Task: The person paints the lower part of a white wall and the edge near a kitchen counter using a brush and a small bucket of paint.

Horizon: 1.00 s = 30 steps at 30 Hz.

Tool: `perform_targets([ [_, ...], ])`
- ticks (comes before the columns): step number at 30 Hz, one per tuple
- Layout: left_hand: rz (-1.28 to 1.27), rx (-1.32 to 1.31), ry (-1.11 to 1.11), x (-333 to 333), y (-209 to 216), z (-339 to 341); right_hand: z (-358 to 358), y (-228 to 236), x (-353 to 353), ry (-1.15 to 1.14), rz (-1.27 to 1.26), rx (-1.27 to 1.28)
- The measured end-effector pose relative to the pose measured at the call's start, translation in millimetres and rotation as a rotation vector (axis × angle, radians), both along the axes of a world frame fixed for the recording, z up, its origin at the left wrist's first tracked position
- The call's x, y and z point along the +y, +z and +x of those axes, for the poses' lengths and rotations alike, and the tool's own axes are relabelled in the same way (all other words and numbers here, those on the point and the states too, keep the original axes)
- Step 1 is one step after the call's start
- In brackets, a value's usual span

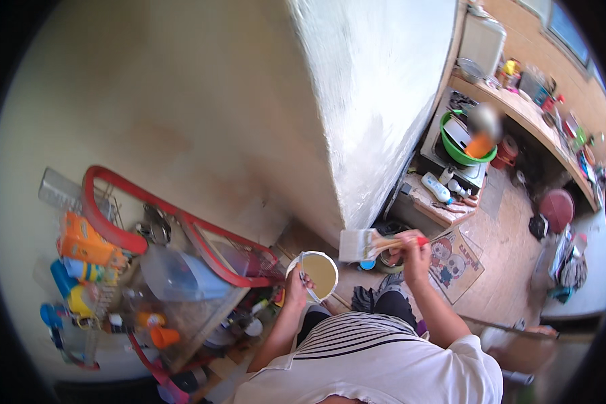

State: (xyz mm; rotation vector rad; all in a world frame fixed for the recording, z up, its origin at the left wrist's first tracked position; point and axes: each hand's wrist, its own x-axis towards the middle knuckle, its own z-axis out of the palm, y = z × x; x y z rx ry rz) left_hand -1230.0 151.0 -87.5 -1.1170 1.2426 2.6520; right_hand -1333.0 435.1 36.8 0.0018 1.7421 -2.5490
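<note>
My left hand (295,285) is closed on the near-left rim of a small white bucket (336,271), with pale yellowish liquid inside. A wide paintbrush (357,245) is gripped by its wooden, red-ended handle in my right hand (411,252). Its pale bristles point left, a little above and right of the bucket and apart from it. Just beyond the bristles is the bottom of a wall corner, whose right face (384,101) looks streaky white while the left face (182,87) is a duller cream.
At left, a red-framed rack (205,239) holds bottles, packets and a clear plastic tub (178,275). A green basin (458,147) of dishes and a white bottle (437,188) stand on low counters at right. A patterned mat (456,264) lies on the floor.
</note>
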Motion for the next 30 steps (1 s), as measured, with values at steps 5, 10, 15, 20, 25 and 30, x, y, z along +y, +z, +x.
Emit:
perform_targets([
  [5,-0.009,0.022,-0.142,-27.6,21.9,-14.2,8.5,81.9,-4.2,-0.348,-0.077,0.134],
  [10,0.011,0.069,-0.176,-50.4,18.9,-27.9,-4.7,145.7,-5.3,-0.492,-0.099,0.281],
  [15,0.01,0.085,-0.167,-58.6,20.1,-36.0,-41.8,196.4,-17.0,-0.539,-0.377,0.359],
  [20,0.048,0.097,-0.172,-66.9,22.9,-42.9,-62.3,228.9,-39.1,-0.439,-0.54,0.447],
  [25,0.05,0.08,-0.207,-73.3,22.3,-49.6,-70.2,172.4,-56.5,-0.467,-0.481,0.331],
  [30,0.053,0.095,-0.208,-74.2,20.2,-52.4,-51.2,111.5,-40.3,-0.57,-0.36,0.147],
])
